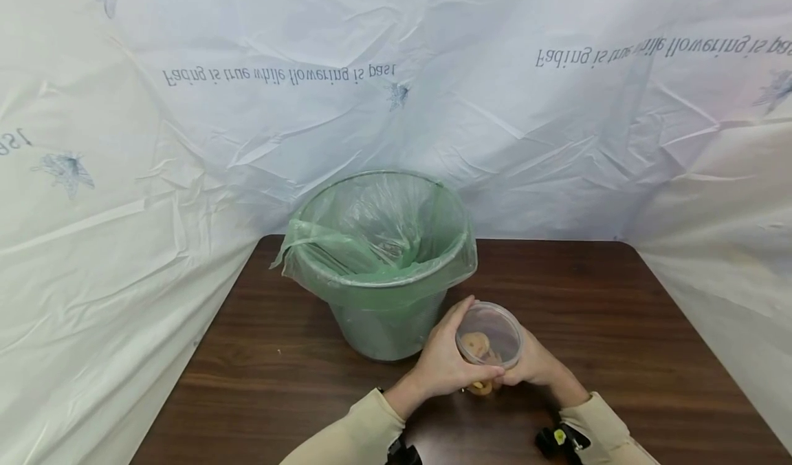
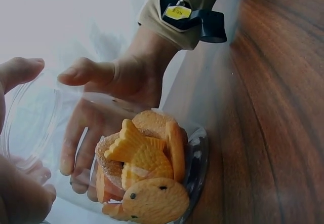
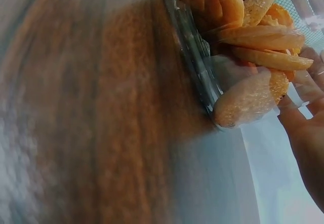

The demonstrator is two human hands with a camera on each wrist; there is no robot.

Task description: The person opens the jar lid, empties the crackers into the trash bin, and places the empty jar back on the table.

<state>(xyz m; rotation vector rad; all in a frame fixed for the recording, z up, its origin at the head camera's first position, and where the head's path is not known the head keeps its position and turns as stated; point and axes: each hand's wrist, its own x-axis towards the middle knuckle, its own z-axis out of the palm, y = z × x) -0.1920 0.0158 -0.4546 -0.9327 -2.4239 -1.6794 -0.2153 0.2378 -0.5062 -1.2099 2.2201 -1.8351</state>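
Both hands hold a clear plastic jar [image 1: 502, 334] of cookies on the table, right of the bin. My left hand [image 1: 442, 360] grips it near the round rim, with the thumb across the near side. From the other side, my right hand [image 1: 537, 363] holds it, thumb near the rim and fingers behind the clear wall, as the left wrist view shows. Inside, at the bottom, lie several cookies [image 3: 260, 39], among them a fish-shaped cookie [image 2: 144, 155] and a round cookie [image 2: 157, 201] with dark specks. Whether a lid covers the jar, I cannot tell.
A grey bin [image 1: 383, 331] lined with a green plastic bag [image 1: 371, 296] stands left of the jar. The dark wooden table [image 1: 588, 293] has white printed plastic sheeting [image 1: 371, 121] behind it and at both sides.
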